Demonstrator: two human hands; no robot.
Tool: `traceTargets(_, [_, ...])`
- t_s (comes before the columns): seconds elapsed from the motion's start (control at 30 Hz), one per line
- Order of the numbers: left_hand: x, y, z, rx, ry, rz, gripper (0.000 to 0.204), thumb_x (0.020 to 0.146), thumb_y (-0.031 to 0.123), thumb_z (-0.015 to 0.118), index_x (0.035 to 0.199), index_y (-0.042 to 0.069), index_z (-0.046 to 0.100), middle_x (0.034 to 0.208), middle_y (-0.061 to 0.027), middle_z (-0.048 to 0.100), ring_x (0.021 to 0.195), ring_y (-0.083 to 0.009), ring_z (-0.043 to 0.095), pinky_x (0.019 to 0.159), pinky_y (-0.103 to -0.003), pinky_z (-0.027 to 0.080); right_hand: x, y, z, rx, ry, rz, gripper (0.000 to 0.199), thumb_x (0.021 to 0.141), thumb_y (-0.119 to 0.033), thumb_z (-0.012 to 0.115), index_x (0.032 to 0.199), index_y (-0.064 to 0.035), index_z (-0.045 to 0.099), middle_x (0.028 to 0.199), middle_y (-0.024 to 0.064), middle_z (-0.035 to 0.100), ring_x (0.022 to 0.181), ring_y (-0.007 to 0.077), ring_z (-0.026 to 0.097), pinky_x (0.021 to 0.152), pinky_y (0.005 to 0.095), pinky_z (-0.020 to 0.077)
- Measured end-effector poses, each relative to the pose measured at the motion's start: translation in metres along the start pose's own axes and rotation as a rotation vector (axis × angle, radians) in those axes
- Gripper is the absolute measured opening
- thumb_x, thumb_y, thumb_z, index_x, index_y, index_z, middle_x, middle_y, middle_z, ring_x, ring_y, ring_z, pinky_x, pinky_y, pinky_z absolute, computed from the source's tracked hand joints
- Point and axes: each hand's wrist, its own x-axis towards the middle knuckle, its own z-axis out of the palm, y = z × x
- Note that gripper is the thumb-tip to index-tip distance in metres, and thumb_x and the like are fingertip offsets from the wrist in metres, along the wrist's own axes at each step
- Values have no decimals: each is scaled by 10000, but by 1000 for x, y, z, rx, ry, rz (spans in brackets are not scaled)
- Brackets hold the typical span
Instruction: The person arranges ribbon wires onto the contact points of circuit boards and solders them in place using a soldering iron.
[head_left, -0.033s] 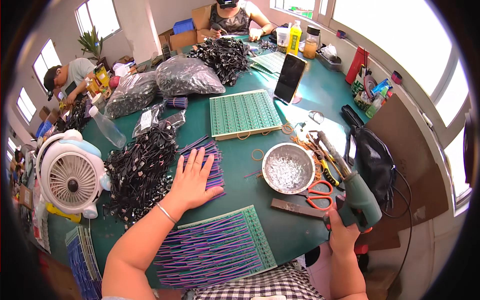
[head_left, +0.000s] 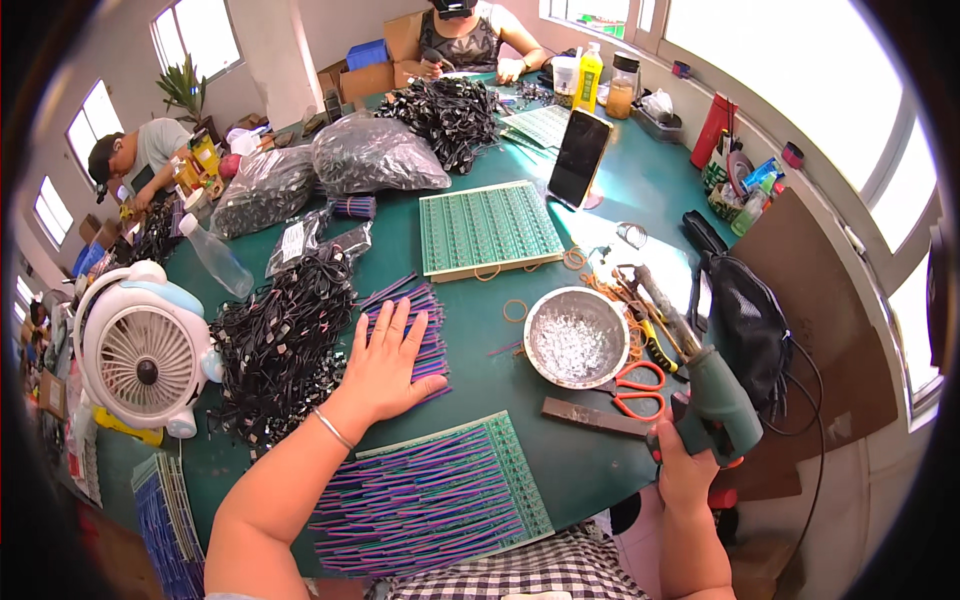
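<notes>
My left hand (head_left: 388,362) lies flat, fingers spread, on a pile of short purple-and-blue wires (head_left: 430,350). In my right hand (head_left: 683,462), at the table's right edge, is a green pistol-shaped soldering gun (head_left: 728,405). Its long metal barrel points up and away, over the hand tools. Close to me lies a green circuit board panel (head_left: 520,470), mostly covered by rows of purple-and-blue wires (head_left: 420,500). A round metal bowl (head_left: 535,345) with whitish bits in it stands between my hands. Beside the bowl are orange-handled scissors (head_left: 645,403) and a brown bar (head_left: 590,417).
A stack of green circuit panels (head_left: 490,230) lies farther back, near a propped phone (head_left: 580,155). Black cables (head_left: 285,340) and a white fan (head_left: 145,350) crowd the left. A black bag (head_left: 755,320) sits at right. Two other people work at the far end and far left.
</notes>
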Motion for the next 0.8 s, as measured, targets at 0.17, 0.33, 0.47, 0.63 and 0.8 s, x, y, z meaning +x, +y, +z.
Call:
traceTargets(0.17, [10, -6, -12, -122, -84, -55, 785, 826, 601, 388, 1389, 78, 230, 1447, -183, 154, 1350, -328, 97, 1050, -545, 31, -3, -8, -3, -57, -27, -21, 250, 735, 50, 600, 966, -9, 525, 797, 18, 552, 690, 84, 525, 589, 214, 433])
traceTargets(0.33, [36, -28, -15, -387, 199, -104, 530, 856, 352, 485, 1278, 40, 416, 1323, -184, 402, 1265, -355, 309, 1029, -535, 181, -12, -4, -13, 7, -27, -13, 317, 767, 34, 571, 1065, 9, 466, 847, 59, 557, 685, 113, 558, 593, 231, 462])
traceTargets(0.47, [54, -44, -3, -432, 92, -235, 547, 884, 377, 417, 1304, 29, 371, 1369, -170, 339, 1281, -341, 285, 1035, -517, 192, -19, 0, -9, 27, -57, 63, 362, 767, 27, 573, 1104, 2, 444, 839, 57, 549, 695, 118, 556, 612, 236, 460])
traceTargets(0.63, [39, -17, 0, -206, -86, -155, 588, 897, 456, 353, 1333, 62, 342, 1415, -122, 284, 1310, -304, 249, 1054, -522, 121, -26, -1, -16, 11, -77, 51, 386, 764, 25, 571, 1126, 0, 439, 837, 57, 547, 701, 120, 549, 613, 233, 455])
traceTargets(0.8, [40, -35, 1, -390, 273, -41, 387, 814, 194, 565, 1169, 47, 515, 1073, -129, 586, 1002, -291, 540, 902, -444, 358, -25, -8, -11, 52, -57, 163, 403, 768, 31, 569, 1144, -1, 428, 830, 60, 542, 691, 117, 534, 603, 238, 448])
